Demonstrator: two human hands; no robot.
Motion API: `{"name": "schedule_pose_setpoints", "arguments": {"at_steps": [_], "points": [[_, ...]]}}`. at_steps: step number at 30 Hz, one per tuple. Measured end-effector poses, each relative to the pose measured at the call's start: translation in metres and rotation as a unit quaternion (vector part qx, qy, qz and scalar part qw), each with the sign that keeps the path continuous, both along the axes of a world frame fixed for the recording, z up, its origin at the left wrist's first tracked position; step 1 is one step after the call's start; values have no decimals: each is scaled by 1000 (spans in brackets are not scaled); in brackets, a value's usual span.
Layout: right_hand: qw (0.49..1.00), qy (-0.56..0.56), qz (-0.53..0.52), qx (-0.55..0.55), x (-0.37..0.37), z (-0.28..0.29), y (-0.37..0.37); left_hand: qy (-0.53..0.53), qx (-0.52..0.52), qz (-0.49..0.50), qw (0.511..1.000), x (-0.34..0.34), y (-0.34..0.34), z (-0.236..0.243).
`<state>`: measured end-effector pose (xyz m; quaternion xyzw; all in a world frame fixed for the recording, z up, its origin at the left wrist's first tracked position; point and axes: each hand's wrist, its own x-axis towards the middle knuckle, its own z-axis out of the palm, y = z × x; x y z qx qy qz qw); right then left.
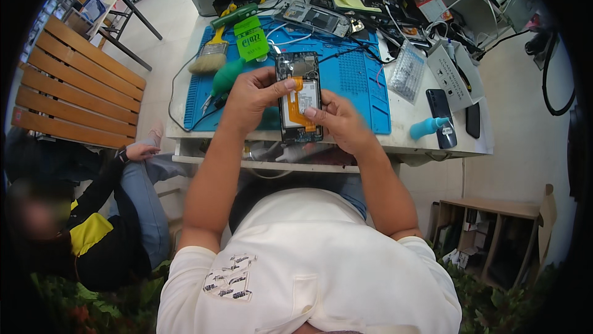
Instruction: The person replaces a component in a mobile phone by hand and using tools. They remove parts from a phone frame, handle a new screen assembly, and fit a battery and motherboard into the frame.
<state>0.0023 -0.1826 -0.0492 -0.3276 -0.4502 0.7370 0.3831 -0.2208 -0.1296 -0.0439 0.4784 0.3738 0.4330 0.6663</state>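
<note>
The white desk bears a blue mat at nine o'clock. A dark phone lies at four; clutter, perhaps electronics, at two.

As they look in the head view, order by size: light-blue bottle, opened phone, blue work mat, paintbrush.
Largest to smallest:
Blue work mat
Opened phone
Paintbrush
Light-blue bottle

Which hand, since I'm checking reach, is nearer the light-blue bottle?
Right. The right hand is left of the bottle, holding the opened phone; the left hand is farther left, on the phone's left side.
</note>
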Motion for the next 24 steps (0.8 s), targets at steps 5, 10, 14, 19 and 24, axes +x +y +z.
{"name": "schedule_pose_setpoints", "arguments": {"at_steps": [5, 10, 14, 19, 24], "points": [[999, 19, -30, -4, -4, -19, 8, 88, 40, -54, 994, -10, -8, 4], [999, -24, -24, -23, 5, -12, -16, 91, 14, -70, 993, -8, -21, 7], [999, -24, -21, -26, -3, -6, -11, 113, 36, -87, 989, -16, -28, 6], [997, -45, -43, 41, -6, -8, -6, 120, 79, -44, 989, -17, -36, 14], [957, -104, -227, 150, -26, -3, 0, 360, 301, 114, 876, 0, -44, 33]]}}
